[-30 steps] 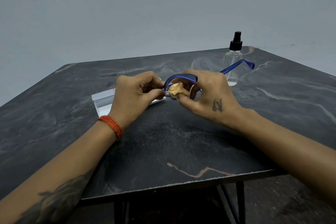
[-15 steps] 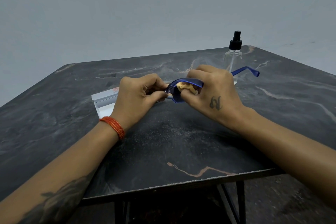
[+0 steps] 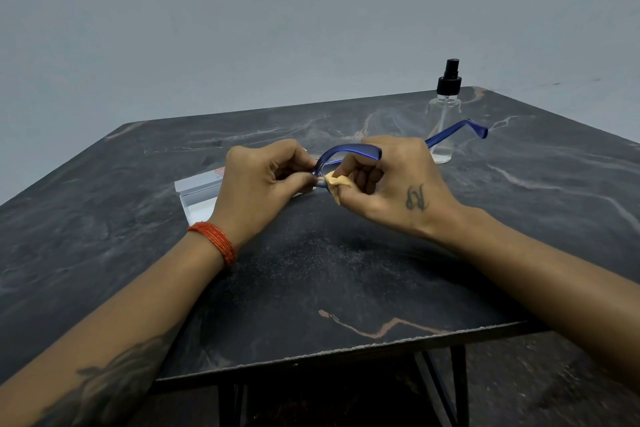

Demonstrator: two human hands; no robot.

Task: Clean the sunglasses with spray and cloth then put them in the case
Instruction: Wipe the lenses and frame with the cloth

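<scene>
Blue-framed sunglasses (image 3: 349, 151) are held above the dark marble table (image 3: 311, 270); one arm sticks out to the right past the bottle. My left hand (image 3: 263, 180) pinches the frame's left side. My right hand (image 3: 391, 184) pinches a small tan cloth (image 3: 336, 181) against the lens from below. A clear spray bottle (image 3: 444, 121) with a black pump stands at the back right. A white case (image 3: 197, 192) lies on the table behind my left hand, partly hidden by it.
The table's front edge (image 3: 346, 352) runs below my forearms, with dark metal legs under it. A plain grey wall stands behind the table. An orange bracelet (image 3: 214, 241) circles my left wrist.
My right hand has drawn the cloth down from the top of the lens to its lower edge. The glasses tilted slightly, and the free arm rose a little.
</scene>
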